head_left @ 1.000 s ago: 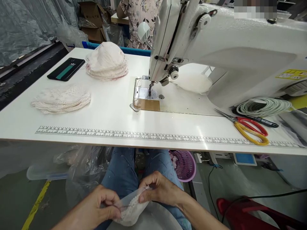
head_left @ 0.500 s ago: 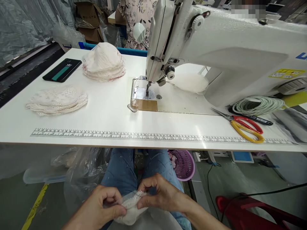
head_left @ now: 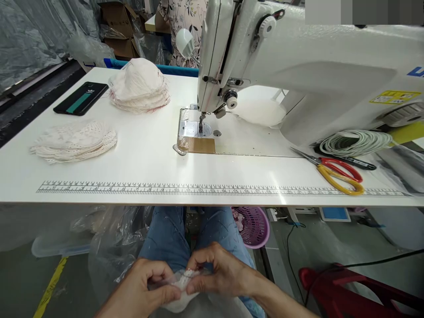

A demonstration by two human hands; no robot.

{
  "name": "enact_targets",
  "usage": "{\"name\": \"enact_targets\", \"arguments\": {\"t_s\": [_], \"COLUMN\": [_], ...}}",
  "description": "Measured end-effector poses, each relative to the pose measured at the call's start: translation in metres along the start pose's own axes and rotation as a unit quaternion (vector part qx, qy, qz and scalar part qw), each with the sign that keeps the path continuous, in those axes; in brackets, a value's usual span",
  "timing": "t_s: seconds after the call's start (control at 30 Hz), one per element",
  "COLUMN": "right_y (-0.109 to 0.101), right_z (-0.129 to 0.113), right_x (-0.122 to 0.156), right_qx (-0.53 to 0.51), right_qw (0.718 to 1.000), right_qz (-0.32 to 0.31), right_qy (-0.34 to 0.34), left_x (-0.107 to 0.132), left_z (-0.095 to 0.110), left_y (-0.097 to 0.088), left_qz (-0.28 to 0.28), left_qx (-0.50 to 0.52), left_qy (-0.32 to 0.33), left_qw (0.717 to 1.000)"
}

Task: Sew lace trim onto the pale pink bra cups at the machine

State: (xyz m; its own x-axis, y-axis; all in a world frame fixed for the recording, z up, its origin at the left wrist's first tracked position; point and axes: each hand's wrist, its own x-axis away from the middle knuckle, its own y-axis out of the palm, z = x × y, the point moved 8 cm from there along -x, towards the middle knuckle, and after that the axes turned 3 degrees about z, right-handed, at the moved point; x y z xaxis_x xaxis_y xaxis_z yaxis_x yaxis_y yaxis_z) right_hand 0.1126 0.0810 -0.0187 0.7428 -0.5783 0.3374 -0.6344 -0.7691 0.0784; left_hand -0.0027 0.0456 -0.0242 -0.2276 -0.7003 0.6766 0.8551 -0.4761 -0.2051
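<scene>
Over my lap, below the table edge, a small piece of white lace-edged fabric [head_left: 180, 302] is pinched between both hands. My left hand [head_left: 149, 285] grips its left side between thumb and bent fingers. On the other side my right hand [head_left: 220, 271] pinches the upper edge, thumb close to the left thumb. Fingers hide much of the piece. Above on the table stands a white sewing machine [head_left: 298, 57], its presser foot [head_left: 201, 123] over the needle plate. To its left lie a flat stack of lace pieces [head_left: 76, 140] and a domed stack of cream fabric cups [head_left: 139, 86].
A black phone [head_left: 81, 98] lies at the table's left. Scissors [head_left: 331, 172] and a coil of pale cord [head_left: 356, 142] sit at the right. A ruler strip [head_left: 198, 190] runs along the front edge. Below are a purple basket [head_left: 253, 227] and a red stool [head_left: 347, 287]. A person [head_left: 188, 26] stands behind.
Both hands have drawn closer together on the fabric, the left moving slightly right. The view has shifted a little, so the table things appear slightly further left.
</scene>
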Motion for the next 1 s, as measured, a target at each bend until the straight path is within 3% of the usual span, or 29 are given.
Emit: {"name": "enact_targets", "arguments": {"t_s": [0.37,0.57,0.77,1.0], "right_y": [0.001,-0.001,0.002,-0.003], "right_z": [0.005,0.005,-0.003,-0.012], "right_x": [-0.005,-0.004,-0.005,0.001], "right_qx": [0.018,0.013,0.045,0.135], "right_qw": [1.000,1.000,0.999,0.990], "right_qz": [-0.002,0.017,0.008,0.034], "right_qy": [-0.021,0.001,-0.022,-0.029], "left_x": [0.003,0.001,0.004,-0.001], "left_z": [-0.007,-0.011,0.000,0.005], "left_y": [-0.002,-0.004,-0.001,0.001], "left_qz": [0.005,-0.016,-0.038,0.008], "left_qx": [0.011,0.049,0.067,0.044], "left_qy": [-0.006,0.008,-0.011,-0.012], "left_qw": [1.000,0.999,0.997,0.999]}}
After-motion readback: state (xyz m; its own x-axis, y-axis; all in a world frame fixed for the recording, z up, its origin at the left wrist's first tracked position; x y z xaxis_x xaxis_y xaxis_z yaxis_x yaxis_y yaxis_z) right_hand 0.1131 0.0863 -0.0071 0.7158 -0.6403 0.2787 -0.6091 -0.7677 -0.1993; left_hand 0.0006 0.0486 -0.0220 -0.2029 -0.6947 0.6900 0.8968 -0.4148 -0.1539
